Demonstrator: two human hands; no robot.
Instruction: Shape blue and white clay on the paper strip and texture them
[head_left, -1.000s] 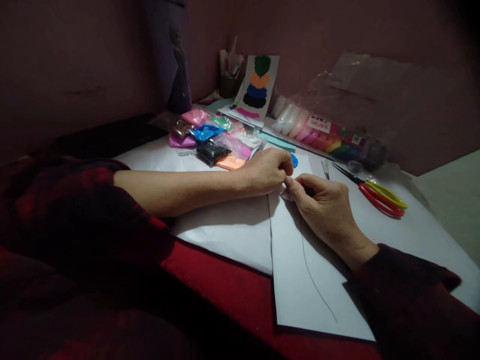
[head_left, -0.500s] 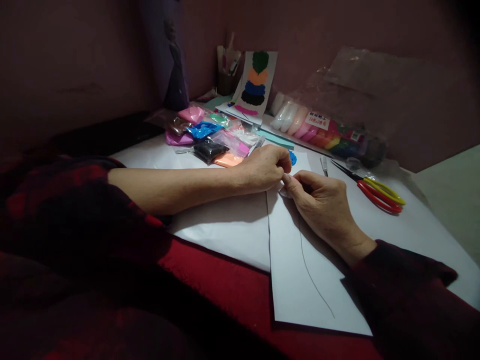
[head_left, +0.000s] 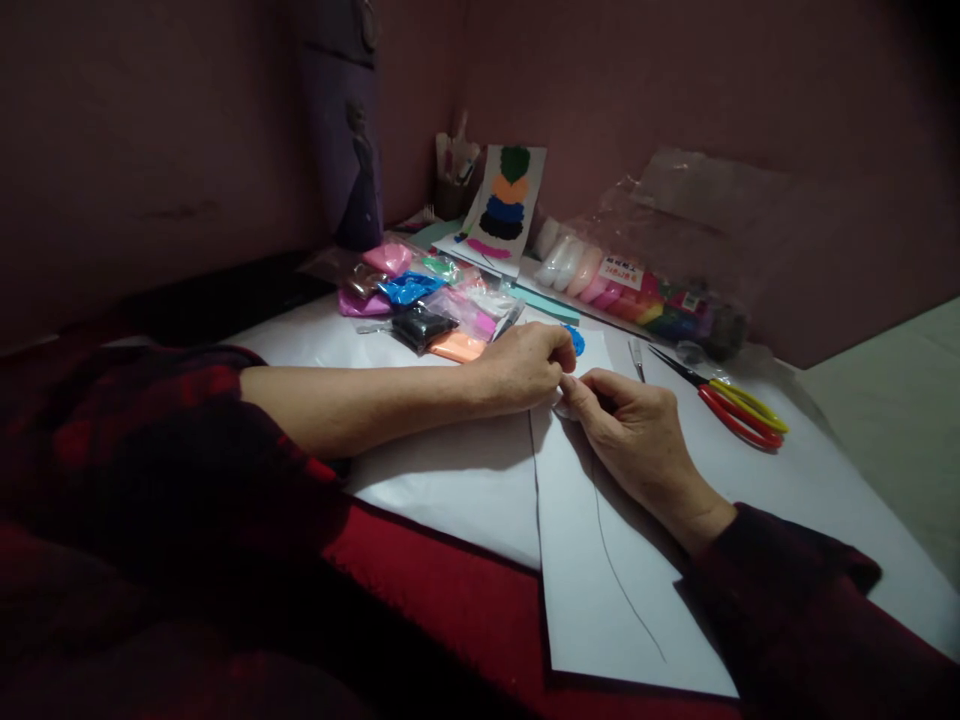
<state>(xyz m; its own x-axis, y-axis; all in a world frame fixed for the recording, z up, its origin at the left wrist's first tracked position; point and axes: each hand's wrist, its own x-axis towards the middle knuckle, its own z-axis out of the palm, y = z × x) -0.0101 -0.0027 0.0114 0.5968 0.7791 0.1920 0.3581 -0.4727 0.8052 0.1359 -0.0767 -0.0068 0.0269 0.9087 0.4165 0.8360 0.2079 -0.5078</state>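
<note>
My left hand reaches across the paper with its fingers curled into a closed pinch; its fingertips are turned away from view. Close against it, my right hand has thumb and forefinger pressed together. A small whitish piece shows under the right fingertips; its kind is unclear. Below both hands lies a white sheet with a thin curved line drawn on it. A blue clay patch sits on the paper just beyond the left hand.
Bagged coloured clay lies left of the hands. Red-and-yellow-handled scissors and a small metal-tipped tool lie right. Behind stand a card with coloured patches, a cup of tools and a clear clay pack.
The whole view has shifted, so everything sits lower in the picture. Both hands keep nearly the same pinched pose over the sheet.
</note>
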